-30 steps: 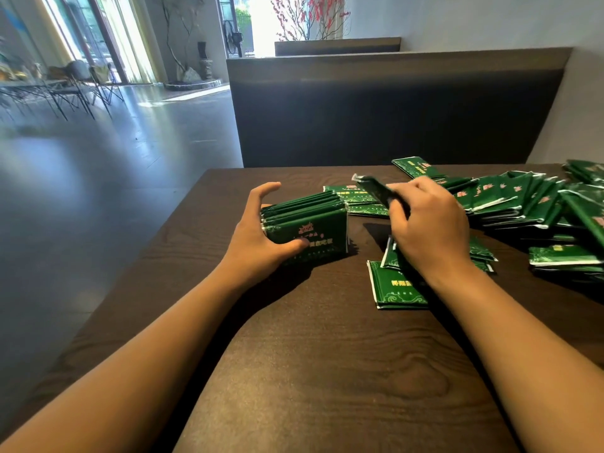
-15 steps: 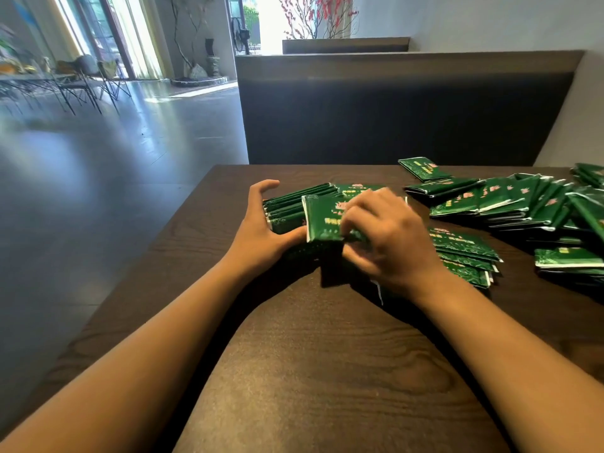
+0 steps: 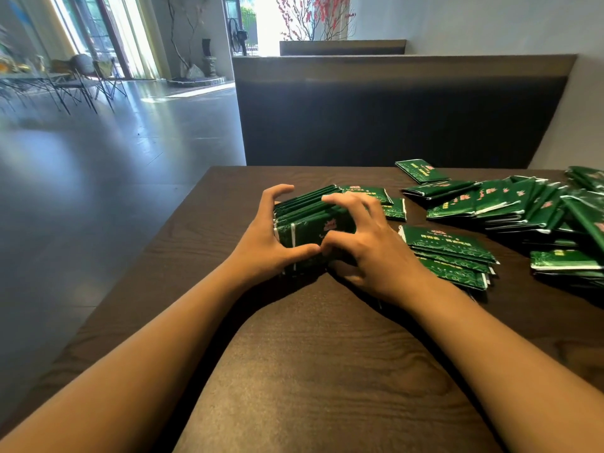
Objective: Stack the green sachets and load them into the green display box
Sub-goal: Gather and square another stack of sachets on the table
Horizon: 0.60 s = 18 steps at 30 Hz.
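A stack of green sachets (image 3: 310, 220) stands on edge on the dark wooden table (image 3: 320, 354). My left hand (image 3: 264, 243) grips its left end, thumb along the front and fingers curled over the back. On the right end, my right hand (image 3: 369, 243) holds the same stack, fingers over the top and thumb on the front face. Several loose green sachets (image 3: 451, 253) lie flat just right of my right hand. No green display box is visible.
A large heap of green sachets (image 3: 523, 207) covers the table's right side, with more (image 3: 565, 261) near the right edge. Two flat sachets (image 3: 389, 204) lie behind the stack. A dark bench back (image 3: 392, 119) rises beyond the table. The table's left edge drops to the floor.
My right hand carried a sachet from the right to the stack, set it against the front, and now both hands close round the stack.
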Each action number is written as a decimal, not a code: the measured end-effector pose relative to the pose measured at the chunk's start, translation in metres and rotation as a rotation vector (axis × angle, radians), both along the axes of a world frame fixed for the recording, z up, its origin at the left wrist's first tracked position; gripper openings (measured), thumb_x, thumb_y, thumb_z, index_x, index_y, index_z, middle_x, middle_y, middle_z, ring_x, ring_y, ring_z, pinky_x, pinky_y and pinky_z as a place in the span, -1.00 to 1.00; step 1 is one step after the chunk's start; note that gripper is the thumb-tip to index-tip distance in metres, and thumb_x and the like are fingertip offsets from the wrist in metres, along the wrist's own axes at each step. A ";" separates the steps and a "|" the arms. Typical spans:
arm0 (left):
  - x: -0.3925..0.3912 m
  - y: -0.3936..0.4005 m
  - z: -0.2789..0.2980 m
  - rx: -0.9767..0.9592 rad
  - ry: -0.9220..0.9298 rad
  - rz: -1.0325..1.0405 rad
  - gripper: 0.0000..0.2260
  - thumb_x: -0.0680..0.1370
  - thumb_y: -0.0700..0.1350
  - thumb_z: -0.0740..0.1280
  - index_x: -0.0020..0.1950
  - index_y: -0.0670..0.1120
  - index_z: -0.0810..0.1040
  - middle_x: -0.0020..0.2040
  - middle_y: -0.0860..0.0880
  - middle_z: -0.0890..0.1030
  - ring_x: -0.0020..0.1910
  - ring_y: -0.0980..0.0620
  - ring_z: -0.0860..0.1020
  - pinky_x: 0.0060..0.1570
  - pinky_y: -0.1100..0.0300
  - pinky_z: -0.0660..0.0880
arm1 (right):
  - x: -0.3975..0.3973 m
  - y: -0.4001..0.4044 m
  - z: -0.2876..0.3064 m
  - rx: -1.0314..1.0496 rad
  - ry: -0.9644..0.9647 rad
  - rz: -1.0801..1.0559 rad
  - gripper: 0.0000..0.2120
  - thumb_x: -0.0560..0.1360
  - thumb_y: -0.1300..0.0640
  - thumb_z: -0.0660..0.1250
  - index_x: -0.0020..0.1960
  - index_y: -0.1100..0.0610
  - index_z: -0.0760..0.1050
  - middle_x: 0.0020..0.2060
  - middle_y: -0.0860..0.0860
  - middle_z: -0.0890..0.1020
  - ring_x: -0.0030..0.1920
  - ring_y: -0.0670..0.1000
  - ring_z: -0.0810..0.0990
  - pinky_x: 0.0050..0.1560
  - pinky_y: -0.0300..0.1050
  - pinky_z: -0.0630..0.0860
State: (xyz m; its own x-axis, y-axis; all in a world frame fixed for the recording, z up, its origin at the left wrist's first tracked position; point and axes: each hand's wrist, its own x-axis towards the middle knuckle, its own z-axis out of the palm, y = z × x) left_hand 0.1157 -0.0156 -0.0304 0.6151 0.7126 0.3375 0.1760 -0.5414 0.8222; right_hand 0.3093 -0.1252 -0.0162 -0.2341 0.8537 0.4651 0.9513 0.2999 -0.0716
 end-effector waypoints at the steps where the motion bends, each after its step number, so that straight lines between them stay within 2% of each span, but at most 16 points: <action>1: 0.000 0.001 -0.001 0.017 0.001 -0.003 -0.15 0.42 -0.17 0.62 0.52 0.15 0.17 0.34 0.09 0.46 0.29 0.13 0.56 0.29 0.06 0.58 | -0.001 0.000 0.000 0.028 0.053 0.001 -0.73 0.35 0.08 0.57 -0.02 0.03 0.55 0.49 0.10 0.29 0.48 0.24 0.22 0.10 0.26 0.58; 3: -0.001 0.002 -0.001 0.037 -0.006 -0.009 -0.13 0.42 -0.25 0.60 0.54 0.12 0.15 0.32 0.06 0.48 0.25 0.13 0.58 0.26 0.11 0.59 | -0.002 0.000 0.000 0.122 0.245 -0.054 -0.66 0.36 0.12 0.56 0.04 0.04 0.50 0.48 0.09 0.30 0.47 0.21 0.25 0.23 0.14 0.50; 5: -0.001 0.002 -0.001 0.033 -0.013 -0.029 -0.09 0.41 -0.31 0.58 0.56 0.08 0.11 0.28 0.01 0.50 0.22 0.14 0.60 0.17 0.21 0.60 | 0.001 -0.001 -0.001 0.160 0.442 -0.126 -0.52 0.38 0.14 0.55 0.23 0.02 0.44 0.52 0.07 0.23 0.52 0.16 0.23 0.33 0.06 0.40; 8: 0.001 0.000 0.000 0.004 0.000 -0.096 0.00 0.39 -0.26 0.62 0.58 0.08 0.03 0.26 0.05 0.50 0.24 0.19 0.60 0.19 0.27 0.57 | 0.007 -0.005 -0.001 -0.015 0.577 -0.161 -0.23 0.45 0.16 0.50 0.50 -0.14 0.17 0.60 0.00 0.07 0.58 0.07 0.14 0.44 0.08 0.33; 10: 0.003 -0.003 0.001 -0.019 0.006 -0.124 0.04 0.35 -0.11 0.64 0.58 0.11 -0.01 0.28 0.10 0.50 0.26 0.20 0.58 0.27 0.27 0.53 | 0.007 -0.008 0.000 -0.140 0.574 -0.126 -0.15 0.49 0.18 0.45 0.56 -0.21 0.03 0.60 -0.01 0.13 0.54 -0.06 0.19 0.47 0.00 0.29; 12: 0.004 -0.004 0.000 -0.017 0.003 -0.127 0.06 0.33 -0.02 0.64 0.59 0.12 -0.04 0.31 0.09 0.48 0.29 0.20 0.57 0.31 0.26 0.51 | 0.003 -0.010 0.001 -0.199 0.559 -0.082 -0.15 0.51 0.21 0.41 0.58 -0.20 0.00 0.55 -0.07 0.23 0.38 -0.23 0.27 0.37 -0.19 0.31; 13: 0.005 -0.004 0.000 -0.006 -0.001 -0.120 0.07 0.33 0.00 0.64 0.59 0.12 -0.04 0.32 0.07 0.48 0.30 0.19 0.56 0.32 0.25 0.51 | 0.001 -0.011 0.002 -0.201 0.561 -0.079 -0.15 0.50 0.22 0.40 0.59 -0.19 0.00 0.54 -0.08 0.24 0.35 -0.24 0.27 0.35 -0.21 0.32; 15: 0.005 -0.004 -0.001 0.009 -0.014 -0.109 0.07 0.33 0.02 0.64 0.59 0.12 -0.04 0.34 0.03 0.48 0.31 0.17 0.56 0.35 0.20 0.51 | -0.003 -0.010 0.003 -0.180 0.554 -0.122 -0.13 0.48 0.24 0.37 0.60 -0.20 -0.01 0.59 -0.05 0.15 0.42 -0.15 0.27 0.42 -0.08 0.34; 18: 0.005 -0.003 -0.003 0.022 -0.026 -0.095 0.07 0.33 0.04 0.66 0.59 0.14 -0.04 0.33 0.02 0.48 0.30 0.15 0.57 0.34 0.17 0.52 | -0.004 -0.009 0.004 -0.218 0.422 -0.230 -0.11 0.47 0.21 0.34 0.61 -0.26 -0.04 0.64 -0.04 -0.13 0.59 0.10 0.12 0.43 0.12 0.38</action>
State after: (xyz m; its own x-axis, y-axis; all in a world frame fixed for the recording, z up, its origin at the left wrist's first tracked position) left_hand 0.1203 -0.0189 -0.0330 0.6705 0.6434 0.3695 0.1014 -0.5728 0.8134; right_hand 0.3049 -0.1338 -0.0126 0.1397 0.9486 0.2841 0.8659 0.0221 -0.4997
